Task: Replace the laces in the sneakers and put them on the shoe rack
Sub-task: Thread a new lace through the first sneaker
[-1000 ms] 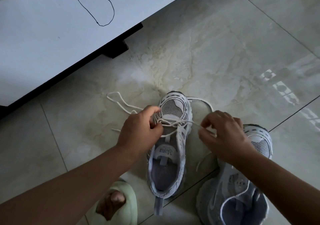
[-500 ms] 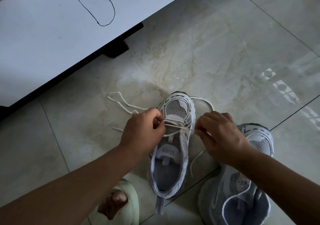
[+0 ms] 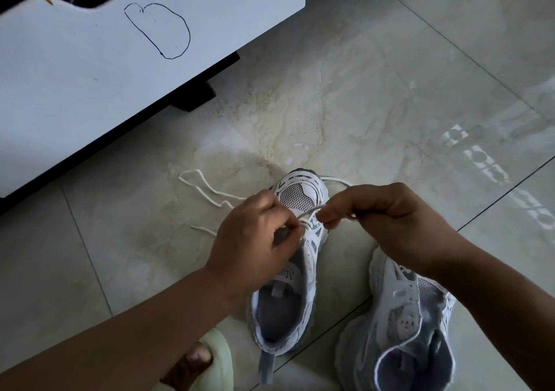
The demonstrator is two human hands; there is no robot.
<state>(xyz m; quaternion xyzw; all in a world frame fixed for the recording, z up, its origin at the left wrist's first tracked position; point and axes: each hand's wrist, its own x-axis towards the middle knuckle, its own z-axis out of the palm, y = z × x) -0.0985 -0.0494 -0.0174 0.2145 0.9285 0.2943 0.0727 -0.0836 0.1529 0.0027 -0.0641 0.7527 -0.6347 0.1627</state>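
Observation:
A white and grey sneaker [image 3: 297,198] stands on the tiled floor with its toe pointing away from me. My left hand [image 3: 255,240] pinches the white lace [image 3: 204,189] at the eyelets near the toe. My right hand [image 3: 387,219] pinches another strand of the same lace just right of the toe box. Loose lace trails across the floor to the left and loops behind the toe on the right. The second sneaker [image 3: 399,330] lies at the lower right, partly under my right forearm.
A white cabinet panel [image 3: 90,75] with a pen-drawn outline fills the upper left, on a dark base [image 3: 195,96]. My foot in a pale green slipper [image 3: 213,357] is at the bottom edge. Glossy marble tiles [image 3: 390,90] stretch ahead and to the right.
My right hand has moved up and left, toward the toe of the sneaker, pulling its strand of lace. My left hand stays at the eyelets.

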